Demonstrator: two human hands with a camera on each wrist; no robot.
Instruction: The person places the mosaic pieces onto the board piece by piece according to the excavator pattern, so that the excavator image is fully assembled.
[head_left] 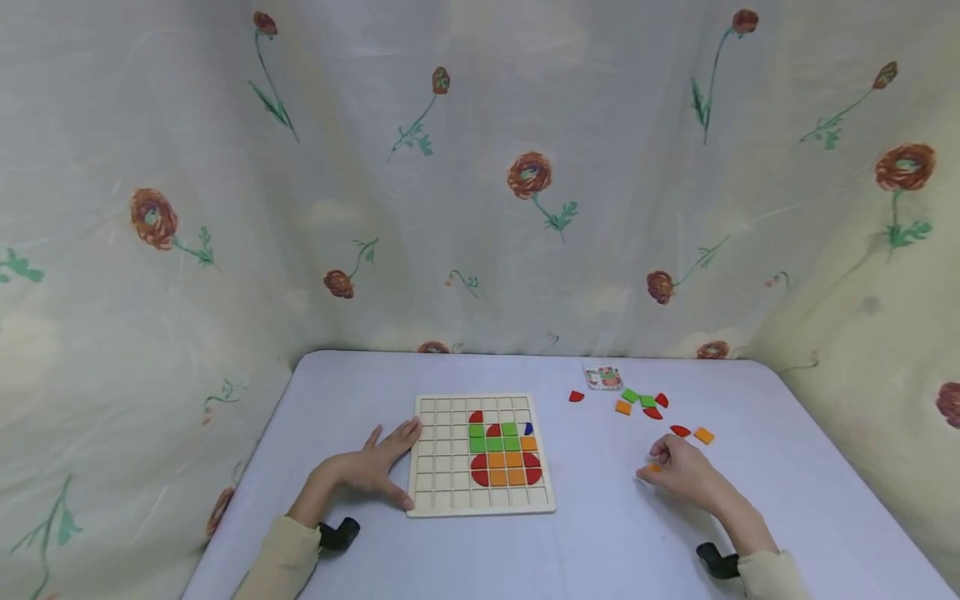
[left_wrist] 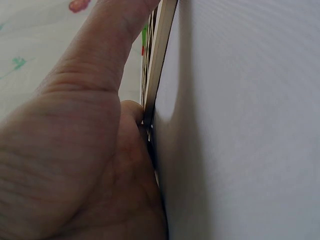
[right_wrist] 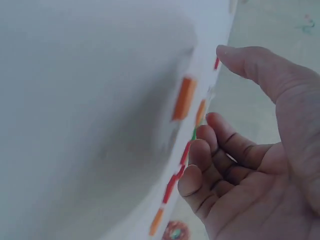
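Note:
A pale wooden grid board (head_left: 442, 481) lies on the table, with red, green, orange and blue tiles in its squares. My left hand (head_left: 369, 468) is spread against its left side, fingertips at the edge and thumb by the near corner. In the left wrist view the thumb (left_wrist: 115, 45) runs along the board's edge (left_wrist: 162, 45). My right hand (head_left: 688, 473) is low over the table to the right, thumb and fingers apart. An orange square tile (right_wrist: 184, 99) shows on the table just beyond the gap between thumb (right_wrist: 250, 60) and fingertips, partly hidden in the head view.
Loose tiles lie beyond my right hand: an orange square (head_left: 704, 436), red quarter-rounds (head_left: 680, 431), green pieces (head_left: 630, 395) and another orange square (head_left: 623, 407). A lone red piece (head_left: 576, 397) lies nearer the board. Behind them is a small patterned card (head_left: 603, 377). A flowered curtain (head_left: 480, 250) hangs behind the table.

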